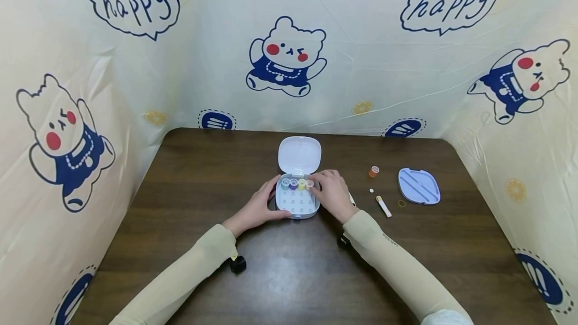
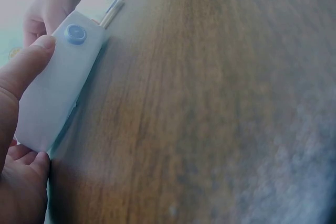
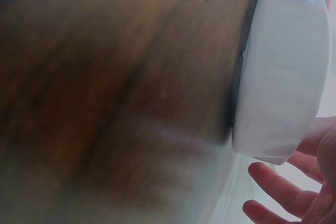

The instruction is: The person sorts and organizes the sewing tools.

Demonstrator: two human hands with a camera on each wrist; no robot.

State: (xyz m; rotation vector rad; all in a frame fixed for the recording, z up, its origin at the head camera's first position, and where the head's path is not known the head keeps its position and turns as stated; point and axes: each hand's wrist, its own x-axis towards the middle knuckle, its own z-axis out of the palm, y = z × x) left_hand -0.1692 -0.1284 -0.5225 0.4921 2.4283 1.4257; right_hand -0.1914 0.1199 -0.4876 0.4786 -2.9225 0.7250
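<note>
A white box (image 1: 298, 216) stands with its lid (image 1: 300, 154) tipped back, rows of small pegs inside. Along its back row sit small round spools: teal (image 1: 285, 183), purple (image 1: 293, 184), yellow (image 1: 301, 184) and, at the right end, pale pink (image 1: 309, 184). My left hand (image 1: 262, 205) grips the box's left side, thumb on the front wall near the blue button (image 2: 75, 34). At the right end of the row, my right hand (image 1: 333, 193) pinches the pink spool between thumb and index finger. In the right wrist view, the box (image 3: 283, 72) hides those fingertips.
To the right lie an orange spool (image 1: 374, 171), a blue slotted tray (image 1: 419, 186), a tiny white disc (image 1: 372, 190), a white stick with a yellowish end (image 1: 384, 206) and a small yellowish ring (image 1: 402, 203). A slim white item (image 1: 352, 199) is partly behind my right hand.
</note>
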